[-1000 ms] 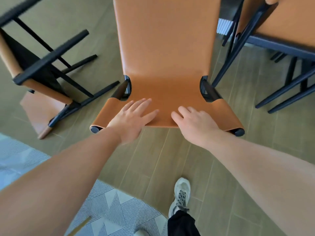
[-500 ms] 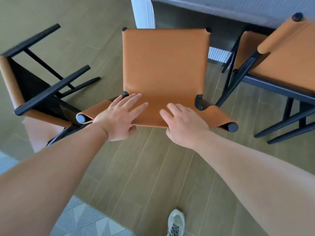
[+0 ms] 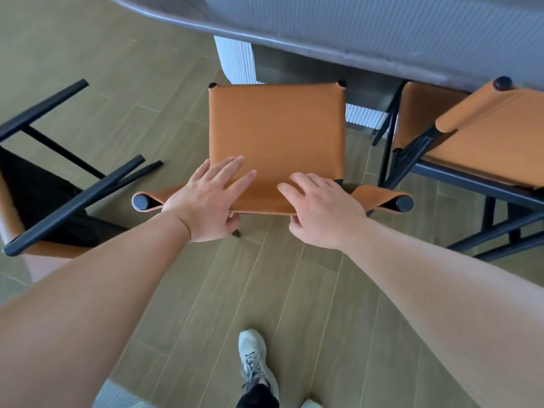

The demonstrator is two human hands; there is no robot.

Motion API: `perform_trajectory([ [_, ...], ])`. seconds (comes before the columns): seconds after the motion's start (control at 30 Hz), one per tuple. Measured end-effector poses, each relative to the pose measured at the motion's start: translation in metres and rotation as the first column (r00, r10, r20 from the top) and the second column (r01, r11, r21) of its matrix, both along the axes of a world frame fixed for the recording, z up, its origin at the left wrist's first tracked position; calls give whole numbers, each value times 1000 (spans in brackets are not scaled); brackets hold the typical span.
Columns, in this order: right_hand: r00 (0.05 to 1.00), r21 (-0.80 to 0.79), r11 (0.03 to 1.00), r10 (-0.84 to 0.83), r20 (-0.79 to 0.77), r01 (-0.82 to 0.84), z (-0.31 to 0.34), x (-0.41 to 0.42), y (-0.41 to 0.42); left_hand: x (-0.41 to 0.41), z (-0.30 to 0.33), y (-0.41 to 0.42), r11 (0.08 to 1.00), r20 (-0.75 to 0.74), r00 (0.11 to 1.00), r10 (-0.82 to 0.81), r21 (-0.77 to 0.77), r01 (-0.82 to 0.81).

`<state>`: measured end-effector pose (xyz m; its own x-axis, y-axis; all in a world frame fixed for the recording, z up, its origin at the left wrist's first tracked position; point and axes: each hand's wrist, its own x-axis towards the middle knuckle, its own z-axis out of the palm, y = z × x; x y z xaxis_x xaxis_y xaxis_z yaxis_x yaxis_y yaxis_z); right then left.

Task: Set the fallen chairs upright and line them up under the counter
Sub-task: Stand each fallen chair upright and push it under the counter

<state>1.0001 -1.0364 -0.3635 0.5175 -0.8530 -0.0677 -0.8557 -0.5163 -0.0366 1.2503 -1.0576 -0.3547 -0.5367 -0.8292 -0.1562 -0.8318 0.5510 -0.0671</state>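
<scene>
Both hands, left hand (image 3: 206, 201) and right hand (image 3: 321, 210), grip the tan chair's backrest (image 3: 276, 198); push evenly, squaring it under the counter (image 3: 382, 33).

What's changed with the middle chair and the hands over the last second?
The middle chair has gone forward toward the counter; its front edge now sits near the counter's edge. Both hands stayed on its backrest: the left hand and right hand now have thumbs hooked under the top edge. The fallen chair still lies on its side, and the right-hand chair remains upright.
</scene>
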Motion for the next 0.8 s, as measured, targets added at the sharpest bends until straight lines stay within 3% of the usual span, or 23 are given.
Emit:
perform_trajectory([
  [0.5, 990, 170, 977, -136, 27, 130, 16, -8, -158, -7, 12, -163, 992, -13, 996, -93, 88, 93],
  [0.8, 994, 175, 979, -112, 6, 109, 17, -11, -180, -6, 13, -187, 987, -42, 993, -108, 119, 112],
])
